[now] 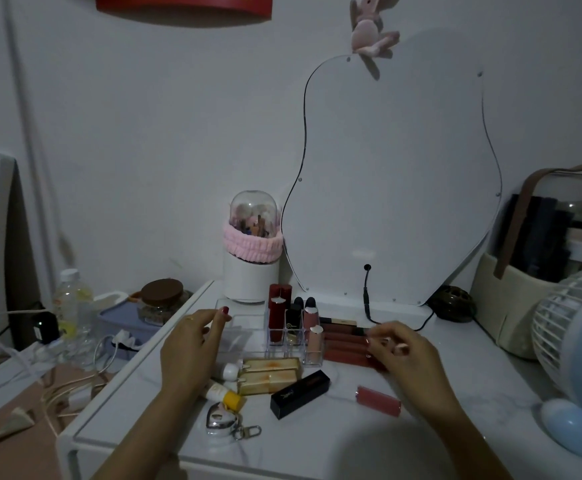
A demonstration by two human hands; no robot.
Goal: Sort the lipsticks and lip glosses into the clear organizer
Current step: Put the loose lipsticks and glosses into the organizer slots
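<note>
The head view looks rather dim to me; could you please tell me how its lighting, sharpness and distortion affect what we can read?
Head view: dim, greyish light throughout; the right hand is motion-blurred over the brown lip glosses; the clear organizer barely stands out from the white table; wide-angle bending curves the table edges; soft shadows only.

Dim, bluish-grey indoor light, soft shadows, grainy softness throughout, wide-angle bowing at the edges.
</note>
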